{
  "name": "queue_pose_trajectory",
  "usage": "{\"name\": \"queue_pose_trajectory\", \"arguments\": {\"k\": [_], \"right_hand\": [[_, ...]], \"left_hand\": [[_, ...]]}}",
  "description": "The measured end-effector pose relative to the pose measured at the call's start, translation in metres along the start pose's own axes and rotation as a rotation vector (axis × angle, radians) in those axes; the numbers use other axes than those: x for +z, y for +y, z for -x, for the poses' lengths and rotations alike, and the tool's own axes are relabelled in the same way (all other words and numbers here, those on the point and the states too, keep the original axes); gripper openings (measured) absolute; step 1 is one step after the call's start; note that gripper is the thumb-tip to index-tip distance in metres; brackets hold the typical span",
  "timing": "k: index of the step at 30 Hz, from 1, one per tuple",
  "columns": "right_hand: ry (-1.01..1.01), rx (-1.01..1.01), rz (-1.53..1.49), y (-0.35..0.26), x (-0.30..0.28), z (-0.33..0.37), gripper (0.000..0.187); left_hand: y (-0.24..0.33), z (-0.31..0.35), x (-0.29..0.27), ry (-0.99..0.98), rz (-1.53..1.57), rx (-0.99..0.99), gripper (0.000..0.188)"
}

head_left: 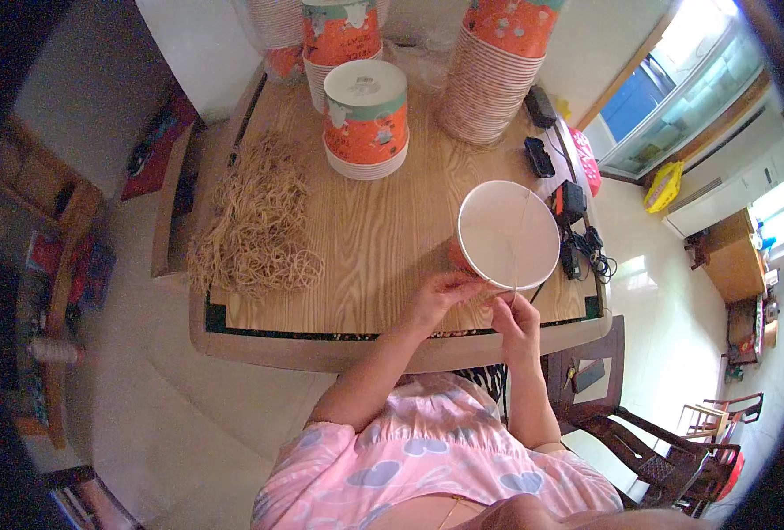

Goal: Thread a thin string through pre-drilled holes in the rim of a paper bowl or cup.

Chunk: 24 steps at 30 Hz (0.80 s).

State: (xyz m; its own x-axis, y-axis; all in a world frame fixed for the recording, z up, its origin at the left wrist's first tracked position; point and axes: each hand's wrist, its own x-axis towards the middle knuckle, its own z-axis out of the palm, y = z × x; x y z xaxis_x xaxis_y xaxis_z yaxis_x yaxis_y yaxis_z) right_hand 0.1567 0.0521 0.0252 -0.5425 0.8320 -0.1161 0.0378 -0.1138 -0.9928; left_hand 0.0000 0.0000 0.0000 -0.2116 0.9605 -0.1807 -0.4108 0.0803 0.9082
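Standing on the wood-grain surface [370, 256], stacked paper buckets crowd the far side: a tall stack [489, 88] at far right, a short orange stack [367, 137] nearer the middle, another stack [343, 40] behind it. A tangled pile of tan strings [260, 221] spreads along the left. At the right lie a black box [539, 159], a charger [569, 201] and coiled cables [597, 256], near the right edge.

Pale floor [162, 371] surrounds the surface; wooden shelving [65, 212] stands well left, a dark wooden chair [657, 433] near right, and a yellow bag [664, 185] far right.

The paper bucket [489, 230] is over the near right part of the surface, its mouth tilted toward the person; whether its base rests on the wood is hidden. The left hand [448, 299] has its fingers closed on the bucket's near rim; the right hand [517, 325], just beside it, pinches a thin string [516, 252] that crosses the mouth. Both forearms pass over the rounded near edge [383, 355], where a dark gap runs beside the wood. A broad strip of wood grain separates string pile and bucket, while cables lie close to the bucket's right.
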Motion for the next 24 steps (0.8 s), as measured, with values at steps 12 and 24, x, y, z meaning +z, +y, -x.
{"name": "queue_pose_trajectory", "arguments": {"k": [12, 24], "right_hand": [[0.107, -0.138, 0.077, -0.017, 0.015, 0.001, 0.011], [0.117, -0.115, 0.065, -0.022, 0.015, 0.000, 0.009]], "left_hand": [[0.005, -0.001, 0.021, 0.355, -0.462, 0.262, 0.007], [0.019, 0.011, 0.021, 0.389, -0.507, 0.391, 0.013]]}}
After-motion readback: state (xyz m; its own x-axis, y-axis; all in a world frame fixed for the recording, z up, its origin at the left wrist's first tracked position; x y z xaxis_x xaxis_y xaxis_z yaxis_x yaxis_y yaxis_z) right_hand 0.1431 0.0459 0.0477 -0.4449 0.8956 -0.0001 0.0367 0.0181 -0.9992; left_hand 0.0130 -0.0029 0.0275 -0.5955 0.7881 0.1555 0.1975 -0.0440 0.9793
